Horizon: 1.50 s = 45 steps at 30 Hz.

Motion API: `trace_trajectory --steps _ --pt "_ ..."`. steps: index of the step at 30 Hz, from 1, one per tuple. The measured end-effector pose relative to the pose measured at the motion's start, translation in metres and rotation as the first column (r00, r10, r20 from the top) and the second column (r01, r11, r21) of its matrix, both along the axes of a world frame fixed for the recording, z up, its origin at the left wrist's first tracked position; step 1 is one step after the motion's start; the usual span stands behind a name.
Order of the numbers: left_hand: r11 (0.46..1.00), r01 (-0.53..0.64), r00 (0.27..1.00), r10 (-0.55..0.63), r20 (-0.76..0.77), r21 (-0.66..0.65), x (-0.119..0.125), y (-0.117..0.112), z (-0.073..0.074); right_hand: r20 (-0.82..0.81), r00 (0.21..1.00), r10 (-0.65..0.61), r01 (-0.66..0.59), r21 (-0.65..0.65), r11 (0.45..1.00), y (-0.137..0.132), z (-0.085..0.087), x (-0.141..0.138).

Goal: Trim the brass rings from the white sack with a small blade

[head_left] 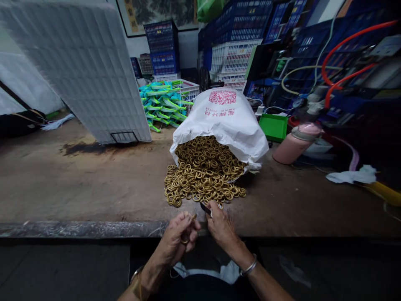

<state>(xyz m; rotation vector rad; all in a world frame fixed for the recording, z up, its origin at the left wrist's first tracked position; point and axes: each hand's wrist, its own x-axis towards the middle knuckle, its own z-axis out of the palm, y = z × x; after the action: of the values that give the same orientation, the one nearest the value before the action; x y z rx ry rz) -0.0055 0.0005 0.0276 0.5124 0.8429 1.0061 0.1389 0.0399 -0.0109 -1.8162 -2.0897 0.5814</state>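
The left hand (181, 234) partly hid a ring (194, 217); the right hand (221, 225) covered part of a dark tool (205, 208), its kind unclear. The sack (225, 121) hid the back of the ring pile (202, 179). The top edge cut off the wall picture (166, 11).

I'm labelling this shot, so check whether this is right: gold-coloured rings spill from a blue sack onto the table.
The colour is wrong: the head view shows a white sack with red print, not a blue one. Gold-coloured rings do spill from it onto the table.

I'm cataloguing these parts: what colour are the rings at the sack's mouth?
The rings are brassy gold; the head view shows it best.
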Motion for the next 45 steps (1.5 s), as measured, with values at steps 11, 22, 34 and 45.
trace_trajectory --steps 11,22,34,45 --pt "0.99 -0.068 0.98 0.09 0.177 -0.124 -0.014 0.004 -0.02 0.261 0.965 0.006 -0.007 0.003 1.0 0.008 -0.003 -0.012" --pt "0.987 -0.13 0.965 0.148 -0.217 0.097 -0.006 0.011 -0.024 -0.526 0.842 0.118 -0.211 -0.12 0.97 0.006 0.019 -0.004" --pt "0.961 -0.027 0.874 0.155 -0.461 0.274 -0.002 0.008 -0.024 -0.84 0.445 -0.312 -0.26 -0.455 0.852 -0.007 0.023 -0.014" --pt "0.991 0.021 0.933 0.029 -0.358 0.134 0.001 0.006 -0.018 -0.843 0.421 -0.336 -0.257 -0.466 0.847 -0.005 0.011 -0.016"
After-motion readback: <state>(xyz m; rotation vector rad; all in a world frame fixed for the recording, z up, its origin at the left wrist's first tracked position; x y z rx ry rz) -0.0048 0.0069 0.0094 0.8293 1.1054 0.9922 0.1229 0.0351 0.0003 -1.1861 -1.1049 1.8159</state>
